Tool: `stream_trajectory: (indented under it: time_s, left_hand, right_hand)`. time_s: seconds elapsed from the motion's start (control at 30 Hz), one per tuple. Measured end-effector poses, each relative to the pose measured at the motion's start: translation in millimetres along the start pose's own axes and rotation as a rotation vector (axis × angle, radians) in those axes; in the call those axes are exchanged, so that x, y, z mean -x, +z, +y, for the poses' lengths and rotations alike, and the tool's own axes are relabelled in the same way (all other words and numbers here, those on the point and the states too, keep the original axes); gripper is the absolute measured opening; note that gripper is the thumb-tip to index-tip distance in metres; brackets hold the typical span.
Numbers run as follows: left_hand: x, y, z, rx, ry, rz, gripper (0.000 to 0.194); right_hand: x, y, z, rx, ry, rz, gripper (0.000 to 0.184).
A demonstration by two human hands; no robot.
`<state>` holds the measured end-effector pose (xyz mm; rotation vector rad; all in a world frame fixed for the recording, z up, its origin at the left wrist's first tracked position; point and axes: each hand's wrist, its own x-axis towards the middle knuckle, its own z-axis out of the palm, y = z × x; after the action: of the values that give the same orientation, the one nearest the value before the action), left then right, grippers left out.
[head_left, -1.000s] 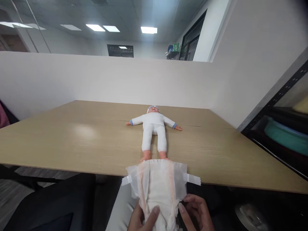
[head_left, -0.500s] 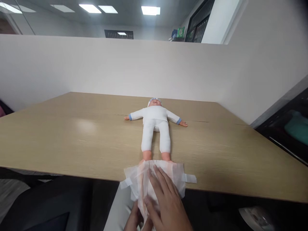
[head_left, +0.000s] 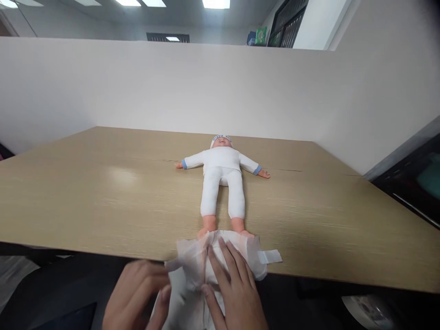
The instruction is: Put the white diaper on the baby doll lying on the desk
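Observation:
A white disposable diaper (head_left: pixel 192 256) lies unfolded over the table's front edge, its upper end against the feet of a baby doll (head_left: pixel 222 158). My right hand (head_left: pixel 237 288) rests flat on the diaper's middle, fingers stretched and slightly apart. Beside the diaper's left tape tab (head_left: pixel 173 264) is my left hand (head_left: pixel 137 293), its fingers bent and the thumb apart from them; nothing shows in its grasp. The right tape tab (head_left: pixel 271 256) sticks out freely on the table. Lying on its back, the doll wears a white suit with blue cuffs and a printed cap.
The wooden table (head_left: pixel 103 192) reaches back to a white partition wall (head_left: pixel 172 87). At the left below stands a dark chair (head_left: pixel 68 284). A dark object with a green patch (head_left: pixel 429 178) is at the far right, and a pale rounded object (head_left: pixel 367 311) sits beneath the table.
My left hand has come out from under the diaper's lower part and moved left and up to the left tab. My right hand stays on the diaper. The view has tilted slightly down.

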<state>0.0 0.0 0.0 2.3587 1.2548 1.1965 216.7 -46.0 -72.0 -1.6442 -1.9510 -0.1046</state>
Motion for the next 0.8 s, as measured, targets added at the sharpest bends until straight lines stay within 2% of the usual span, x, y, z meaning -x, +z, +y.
stream_trajectory:
  time_s: [0.07,0.13,0.2,0.33,0.4,0.5,0.7,0.8]
  left_hand:
    - [-37.3,1.7,-16.2,-0.114,0.122,-0.046,0.027]
    - [-77.9,13.2,-32.7,-0.276,0.262,-0.147,0.043]
    - [-114.8,28.8,-43.6,-0.416,0.478,-0.350,0.064]
    - [-163.0,55.9,-40.3,-0.466,0.790,-0.627,0.108]
    - [-175.4,65.3,-32.1,-0.429,0.905,-0.690,0.116]
    - [-186.9,77.0,-23.7,-0.356,1.006,-0.711,0.099]
    - [-200.4,96.0,-20.5,-0.190,1.053,-0.732,0.034]
    - [-207.2,96.5,-13.0,-0.113,0.968,-0.757,0.030]
  right_hand:
    - [-0.5,0.2,-0.2,-0.009,-0.004,0.010,0.070]
    - [0.2,2.6,0.7,-0.011,-0.005,0.022,0.070]
    - [1.8,6.8,2.0,-0.001,-0.002,0.033,0.070]
    - [4.9,15.2,4.5,0.010,0.000,0.055,0.073]
    - [5.6,17.7,5.4,0.009,0.000,0.061,0.076]
    - [5.6,19.0,6.6,0.001,0.009,0.070,0.076]
    - [8.0,18.6,7.8,-0.033,0.028,0.039,0.079]
    - [7.9,18.5,10.4,-0.029,0.034,0.004,0.087]
